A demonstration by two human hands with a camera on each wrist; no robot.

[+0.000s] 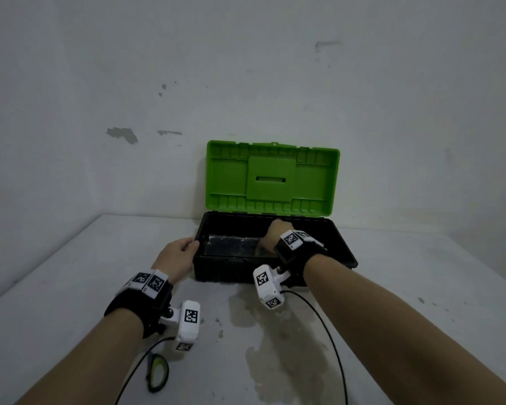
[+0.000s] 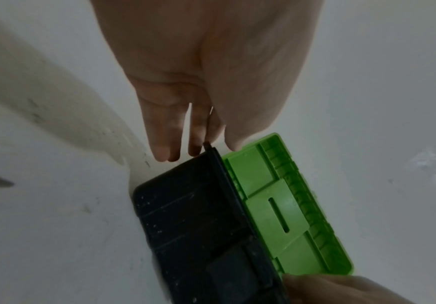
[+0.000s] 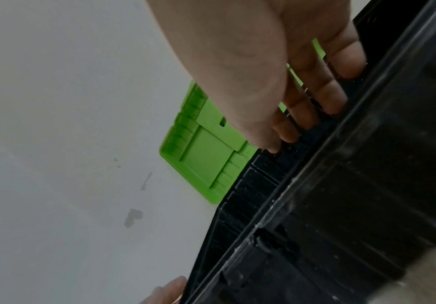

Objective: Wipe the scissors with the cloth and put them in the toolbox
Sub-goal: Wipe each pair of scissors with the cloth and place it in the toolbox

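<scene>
From the head view, the toolbox (image 1: 275,252) sits at the back of the counter (image 1: 70,273) with its green lid (image 1: 272,178) swung up against the wall, so the black body is open to receive things. The left hand (image 1: 177,252) clasps the box's left end wall, thumb over the rim, probably to steady it or to lift out a shallow inner tray (image 1: 234,245). The right hand (image 1: 275,233) reaches inside with its fingers bent down at the tray's right end; what they grip is hidden from here. Both forearms stretch forward with the wrists above the counter. The scissors (image 1: 157,372), with green-and-black handles, lie on the counter near the person, under the left forearm, well apart from the box and untouched. No cloth shows in any view.

The left wrist view looks along the palm: the fingers (image 2: 162,133) run nearly straight down the outside of the black end wall, the thumb on the inner side, so the rim is pinched between them.

In the right wrist view, the fingers (image 3: 326,98) curl over a ribbed black edge, tips pressing on it, apparently hooked to pull upward. Judging by this, the box is being readied; wiping has yet to start.
</scene>
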